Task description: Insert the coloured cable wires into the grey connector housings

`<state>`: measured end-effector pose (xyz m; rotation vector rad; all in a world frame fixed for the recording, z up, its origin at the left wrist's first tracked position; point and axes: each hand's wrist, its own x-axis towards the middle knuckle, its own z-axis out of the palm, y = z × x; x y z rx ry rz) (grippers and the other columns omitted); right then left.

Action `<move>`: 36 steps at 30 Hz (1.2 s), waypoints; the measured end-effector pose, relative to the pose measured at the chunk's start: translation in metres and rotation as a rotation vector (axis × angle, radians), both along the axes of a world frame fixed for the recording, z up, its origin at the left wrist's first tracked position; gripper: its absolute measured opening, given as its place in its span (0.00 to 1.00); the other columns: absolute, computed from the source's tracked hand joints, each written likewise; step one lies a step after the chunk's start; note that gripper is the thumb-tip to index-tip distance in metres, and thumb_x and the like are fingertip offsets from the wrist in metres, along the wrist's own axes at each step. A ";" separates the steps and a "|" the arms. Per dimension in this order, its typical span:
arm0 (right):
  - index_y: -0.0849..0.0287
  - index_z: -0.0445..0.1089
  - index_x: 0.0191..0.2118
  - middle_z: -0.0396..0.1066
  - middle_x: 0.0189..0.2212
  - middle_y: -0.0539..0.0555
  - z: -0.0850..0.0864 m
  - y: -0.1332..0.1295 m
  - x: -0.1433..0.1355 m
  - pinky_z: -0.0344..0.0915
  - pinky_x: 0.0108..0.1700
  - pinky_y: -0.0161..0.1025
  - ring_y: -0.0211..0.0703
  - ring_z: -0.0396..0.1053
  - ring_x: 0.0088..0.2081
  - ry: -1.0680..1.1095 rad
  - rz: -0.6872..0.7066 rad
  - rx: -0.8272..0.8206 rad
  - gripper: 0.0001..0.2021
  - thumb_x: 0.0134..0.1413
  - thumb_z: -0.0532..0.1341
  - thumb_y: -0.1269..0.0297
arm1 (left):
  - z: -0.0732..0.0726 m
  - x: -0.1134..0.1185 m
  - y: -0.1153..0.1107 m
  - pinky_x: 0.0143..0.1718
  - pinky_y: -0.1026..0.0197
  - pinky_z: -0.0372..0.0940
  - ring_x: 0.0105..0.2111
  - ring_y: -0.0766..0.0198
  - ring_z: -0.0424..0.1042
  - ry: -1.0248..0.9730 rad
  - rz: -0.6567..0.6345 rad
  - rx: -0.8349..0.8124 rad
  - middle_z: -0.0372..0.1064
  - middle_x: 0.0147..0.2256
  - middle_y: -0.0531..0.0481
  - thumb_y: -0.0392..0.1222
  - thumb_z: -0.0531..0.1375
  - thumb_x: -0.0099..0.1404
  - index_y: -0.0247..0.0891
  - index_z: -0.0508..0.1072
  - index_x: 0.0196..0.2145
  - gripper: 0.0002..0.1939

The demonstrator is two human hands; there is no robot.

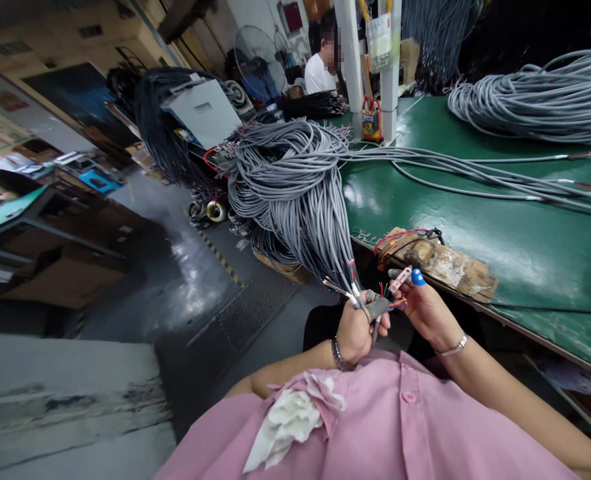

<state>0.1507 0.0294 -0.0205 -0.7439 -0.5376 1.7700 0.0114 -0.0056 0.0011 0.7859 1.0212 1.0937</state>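
Observation:
My left hand [359,328], a grey cover on a finger, is closed around the ends of several grey multi-core cables [338,250]. Their stripped ends fan out in thin coloured wires [336,287] above the fist, and orange wires [398,303] stick out toward the right. Close beside it, my right hand [421,308] wears a blue fingertip cover [418,277] and pinches a small flat pinkish-white piece [400,281] with dark marks. Whether this piece touches the wires I cannot tell.
A big grey cable bundle [285,167] hangs over the green table's [425,220] left edge. A worn wooden block [450,267] with red and black leads lies at the near edge. Another cable coil [530,100] sits back right. A person [320,70] is behind the posts.

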 end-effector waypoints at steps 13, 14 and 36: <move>0.58 0.75 0.36 0.75 0.36 0.54 0.001 0.001 0.003 0.62 0.32 0.35 0.39 0.68 0.33 -0.003 -0.018 -0.059 0.12 0.53 0.63 0.54 | -0.006 0.003 0.002 0.13 0.69 0.50 0.12 0.71 0.61 0.037 -0.019 -0.003 0.66 0.17 0.52 0.44 0.61 0.55 0.34 0.66 0.23 0.11; 0.58 0.75 0.35 0.75 0.36 0.54 0.001 0.001 0.003 0.63 0.32 0.36 0.40 0.68 0.34 0.000 -0.021 -0.060 0.12 0.53 0.63 0.55 | -0.006 0.003 0.002 0.13 0.69 0.51 0.12 0.71 0.60 0.043 -0.018 -0.012 0.66 0.17 0.52 0.44 0.61 0.55 0.35 0.66 0.23 0.11; 0.61 0.72 0.29 0.72 0.22 0.50 0.018 -0.015 0.021 0.63 0.28 0.35 0.36 0.67 0.23 -0.443 0.481 0.229 0.11 0.48 0.66 0.58 | -0.004 -0.016 -0.010 0.21 0.66 0.61 0.17 0.68 0.66 0.331 -0.344 0.057 0.68 0.18 0.51 0.48 0.63 0.54 0.34 0.68 0.23 0.14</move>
